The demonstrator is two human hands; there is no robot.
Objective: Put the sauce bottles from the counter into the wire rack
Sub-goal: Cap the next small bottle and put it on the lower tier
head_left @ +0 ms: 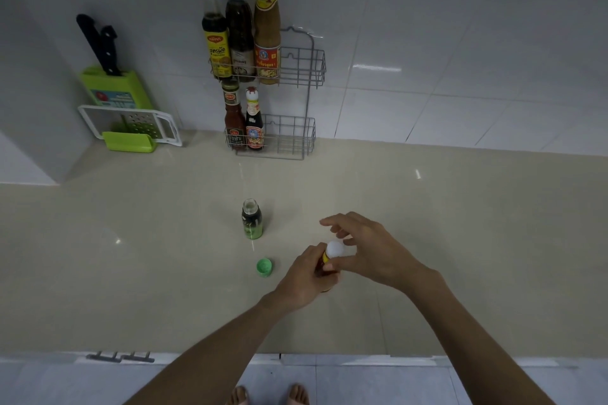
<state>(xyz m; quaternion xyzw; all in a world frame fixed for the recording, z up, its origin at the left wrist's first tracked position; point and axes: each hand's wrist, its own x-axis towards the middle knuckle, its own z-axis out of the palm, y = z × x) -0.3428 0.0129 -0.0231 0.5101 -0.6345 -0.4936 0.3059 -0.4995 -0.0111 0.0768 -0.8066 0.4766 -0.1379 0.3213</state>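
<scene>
A small sauce bottle with a white cap (333,250) stands on the beige counter (131,256). My left hand (306,276) grips its body, which is mostly hidden. My right hand (365,246) has its fingers around the white cap. An uncapped dark bottle with a green label (252,219) stands to the left, its green cap (264,267) lying loose nearby. The wire rack (296,99) hangs on the tiled wall. Three tall bottles (240,33) fill the left of its upper shelf. Two short bottles (245,122) occupy the left of its lower shelf.
A green knife block with black-handled knives (112,82) and a white grater (131,123) stand at the back left beside a white wall corner. The right halves of both rack shelves hold nothing. The counter's front edge (329,355) runs along the bottom, with my feet below.
</scene>
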